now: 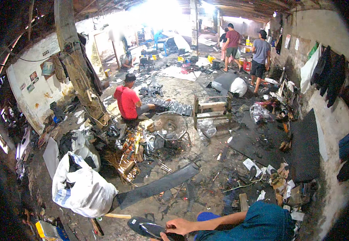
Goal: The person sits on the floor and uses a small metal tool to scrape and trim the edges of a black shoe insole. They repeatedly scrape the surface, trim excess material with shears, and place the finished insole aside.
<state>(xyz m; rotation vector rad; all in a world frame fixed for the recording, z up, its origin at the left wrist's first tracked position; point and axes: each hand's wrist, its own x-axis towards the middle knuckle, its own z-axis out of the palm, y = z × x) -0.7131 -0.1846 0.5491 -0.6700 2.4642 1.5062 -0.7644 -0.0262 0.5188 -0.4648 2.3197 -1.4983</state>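
A dark flip-flop (137, 225) with a pale-edged strap lies at the lower edge, its toe pointing left. From the right comes my bare forearm, and my right hand (177, 226) is at the strap with fingers bent and pressed together on it. Of my left hand (165, 237) only a finger or thumb shows beside the flip-flop; the rest is cut off by the picture's lower edge. It seems to grip the sole from below. Teal cloth (259, 223) covers my upper arm, and something blue (207, 217) shows behind the forearm.
A stuffed white sack (87, 188) stands left, beside a long dark sheet strip (158, 185). Scraps litter the floor. Farther off are a round fan (170, 125), a wooden frame (211, 109), a seated person in red (127, 100) and two people walking (259, 56). A post (76, 64) leans left.
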